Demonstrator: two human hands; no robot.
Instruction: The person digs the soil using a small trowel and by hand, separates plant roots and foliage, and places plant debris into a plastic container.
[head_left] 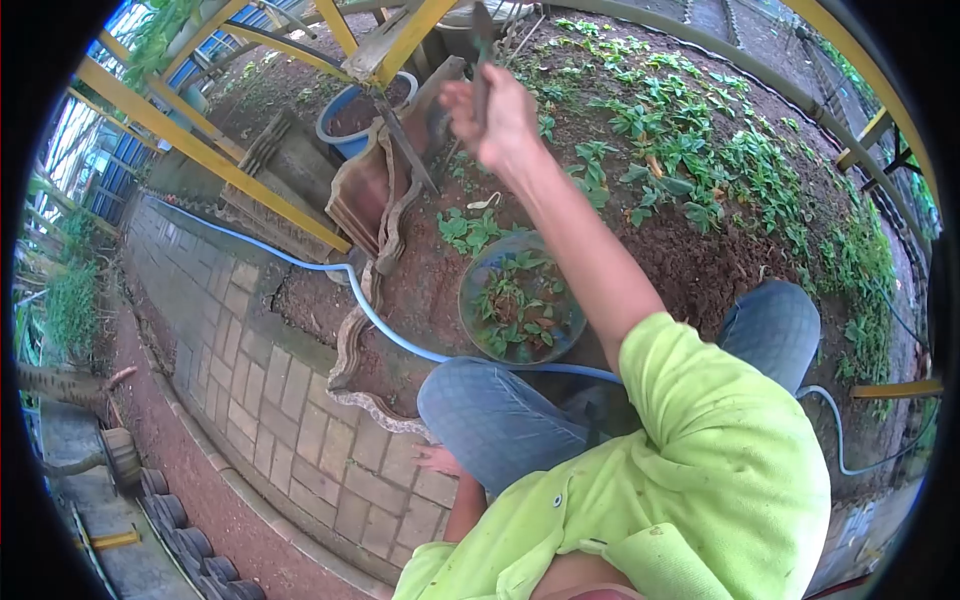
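My right hand point(500, 125) is raised at the top middle, its fingers closed on a hand trowel point(482, 35) with a dark, pointed blade tilted upward. Below that forearm sits a round, greenish see-through basin point(470, 325) with leafy plants point(515, 300) inside. Low on the left, my left hand point(437, 460) rests on the brick paving point(330, 440) beside my bent knee, fingers stretched out. The knee hides part of that arm.
A blue hose point(400, 340) runs across the path and behind my legs. Green plants point(680, 150) cover the soil bed, with dug earth point(720, 270) near my other knee. Yellow beams point(215, 160), a blue tub point(340, 140) and wavy edging tiles point(350, 350) stand around.
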